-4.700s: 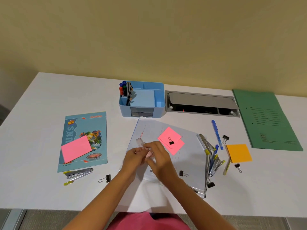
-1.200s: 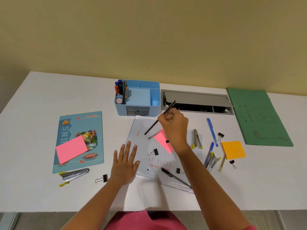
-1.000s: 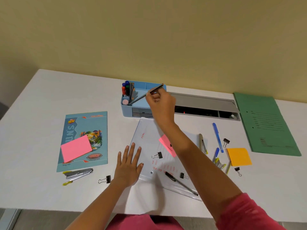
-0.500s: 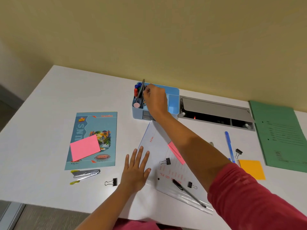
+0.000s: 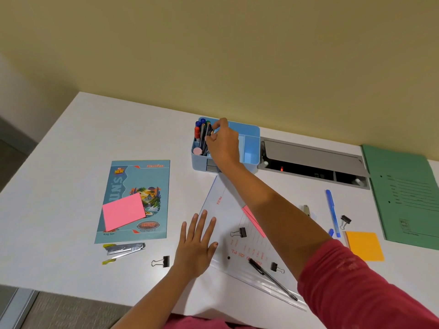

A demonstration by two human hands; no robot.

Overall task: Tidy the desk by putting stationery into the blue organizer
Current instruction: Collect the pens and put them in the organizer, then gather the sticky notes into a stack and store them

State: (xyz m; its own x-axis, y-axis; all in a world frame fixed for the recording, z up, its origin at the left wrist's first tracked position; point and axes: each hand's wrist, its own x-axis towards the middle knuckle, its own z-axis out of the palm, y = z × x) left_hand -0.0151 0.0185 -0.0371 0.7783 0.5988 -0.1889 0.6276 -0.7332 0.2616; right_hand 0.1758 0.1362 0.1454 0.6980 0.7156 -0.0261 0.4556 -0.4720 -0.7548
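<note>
From my feed: plain yellow-beige wall (image 5: 237, 55) behind, evenly lit; white desk (image 5: 59, 186) set against it; grey cable tray (image 5: 313, 160) recessed in the desk top, lid raised; grey carpeted floor (image 5: 59, 309) at lower left.

Organizer (image 5: 251, 143) stands behind the folder (image 5: 228, 210), notebook (image 5: 135, 200) to its left.

The organizer (image 5: 251, 141) is light blue, with blue, red and green marker caps (image 5: 199, 127). The notebook (image 5: 135, 200) at 9 o'clock is teal with a tropical picture and a pink sticky pad (image 5: 123, 211). At 3 o'clock lie an orange sticky pad (image 5: 364, 245) and a green folder (image 5: 403, 195).
</note>
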